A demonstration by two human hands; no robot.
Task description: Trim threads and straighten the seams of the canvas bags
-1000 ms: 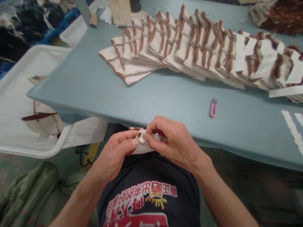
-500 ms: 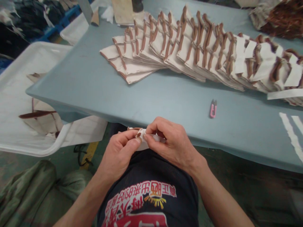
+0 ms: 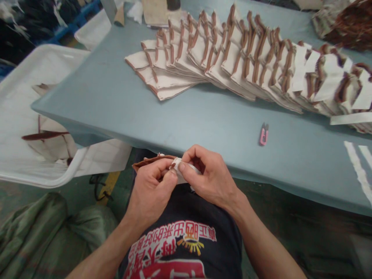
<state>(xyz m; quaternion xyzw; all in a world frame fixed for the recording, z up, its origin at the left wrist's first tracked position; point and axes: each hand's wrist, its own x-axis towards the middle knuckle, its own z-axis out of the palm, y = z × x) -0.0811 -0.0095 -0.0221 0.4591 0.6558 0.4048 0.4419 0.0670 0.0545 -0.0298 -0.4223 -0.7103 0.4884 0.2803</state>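
Close to the table's front edge, my left hand pinches a cream fabric piece with brown edging between thumb and fingers. My right hand is closed on a white strip at the right end of that piece, its thumb pressing from above. Both sets of fingertips nearly meet there. Palms and fingers cover most of the piece, so its full shape is hidden. On the table beyond my right hand lies a pair of pink thread snips, touched by neither hand.
A long overlapping row of cream pieces with brown edges spans the back of the blue-green table. White strips lie at the right. On the left stands a white bin holding similar pieces, with a green sack below.
My left hand has shifted slightly right, and more of the piece's brown edging shows beyond it. My right hand keeps its pinch, with the thumb slightly higher on the white strip.
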